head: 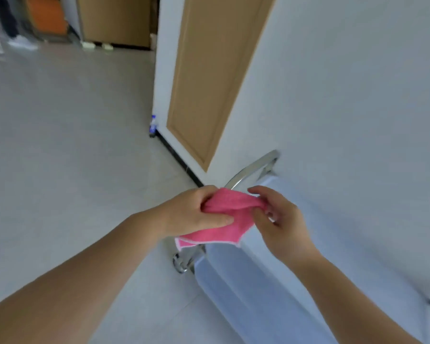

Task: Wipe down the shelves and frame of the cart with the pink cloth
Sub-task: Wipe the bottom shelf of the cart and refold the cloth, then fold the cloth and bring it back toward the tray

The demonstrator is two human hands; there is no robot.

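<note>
Pink cloth (216, 219) between both hands, cart (253, 281) blurred, partly cut off.

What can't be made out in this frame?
- Cart: lower shelves and most of the frame are cut off by the bottom edge and hidden behind the arms.
- Cloth: its middle is bunched between the left hand and right hand.
- Top-left background: blurred.
</note>
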